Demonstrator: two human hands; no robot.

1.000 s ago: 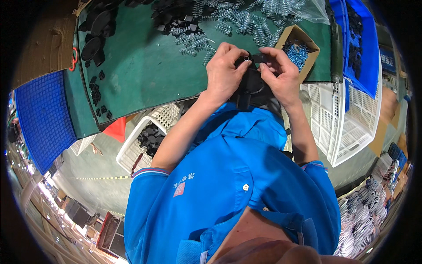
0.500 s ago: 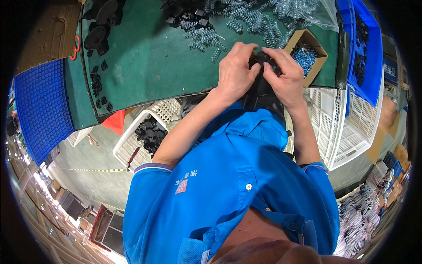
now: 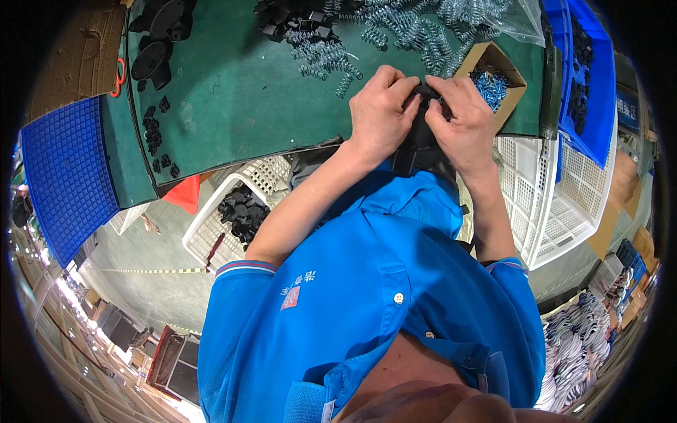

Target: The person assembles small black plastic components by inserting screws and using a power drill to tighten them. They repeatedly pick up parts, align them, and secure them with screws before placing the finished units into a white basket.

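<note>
At the table's near edge, my left hand [image 3: 383, 116] and my right hand [image 3: 462, 127] face each other with bent fingers. Between their fingertips they grip a black plastic part [image 3: 427, 92]. A long dark section [image 3: 422, 137] runs from beneath the hands toward my lap; whether it belongs to the same part I cannot tell. Much of the gripped piece is covered by fingers. Just right of my right hand stands an open cardboard box [image 3: 513, 95] of small blue-silver screws. Beyond both hands lies a pile of metal coil springs [image 3: 423, 42].
Black blocky parts [image 3: 282, 25] lie beside the springs on the green table [image 3: 233, 99]. Larger black round parts [image 3: 151, 60] sit at the left. White crates [image 3: 201, 236] flank me below the table. A blue bin [image 3: 599, 134] is at the right, near a clear plastic bag [image 3: 525, 25].
My right hand has shifted slightly right and its fingers have changed position on the black part. My left hand stays nearly in place, its fingers a little straighter.
</note>
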